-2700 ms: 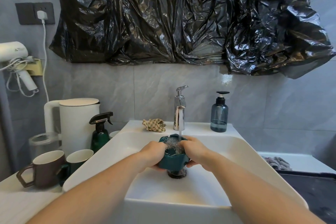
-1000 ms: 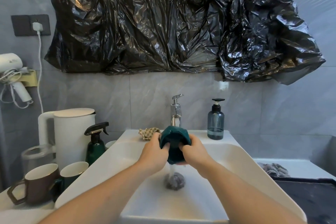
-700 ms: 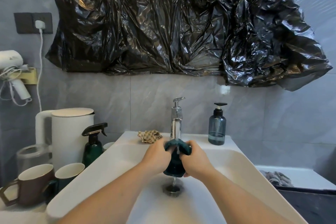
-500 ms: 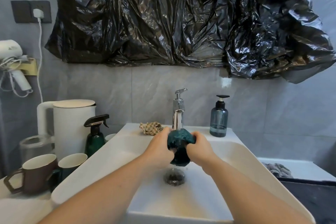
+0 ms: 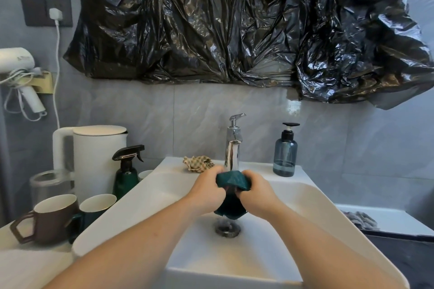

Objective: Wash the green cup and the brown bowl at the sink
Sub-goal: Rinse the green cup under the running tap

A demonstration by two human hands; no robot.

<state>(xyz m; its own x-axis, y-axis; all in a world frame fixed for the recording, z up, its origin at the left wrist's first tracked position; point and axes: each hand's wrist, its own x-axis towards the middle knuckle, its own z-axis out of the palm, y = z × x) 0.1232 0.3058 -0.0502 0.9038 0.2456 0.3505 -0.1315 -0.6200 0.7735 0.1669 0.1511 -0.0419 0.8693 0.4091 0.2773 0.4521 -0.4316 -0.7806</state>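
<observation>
Green cup [image 5: 231,191] upturned over sink [image 5: 312,197], between both hands' grip

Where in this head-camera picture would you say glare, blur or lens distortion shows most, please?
Head view: glare streaks the crumpled black plastic sheet on the wall; wide-angle bending bows the sink rim and stretches both forearms; the green cup, held by the left hand and right hand, looks slightly soft.

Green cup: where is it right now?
Head view, centre: the green cup is tipped over, gripped between the left hand and right hand, just below the faucet and above the drain.
</observation>
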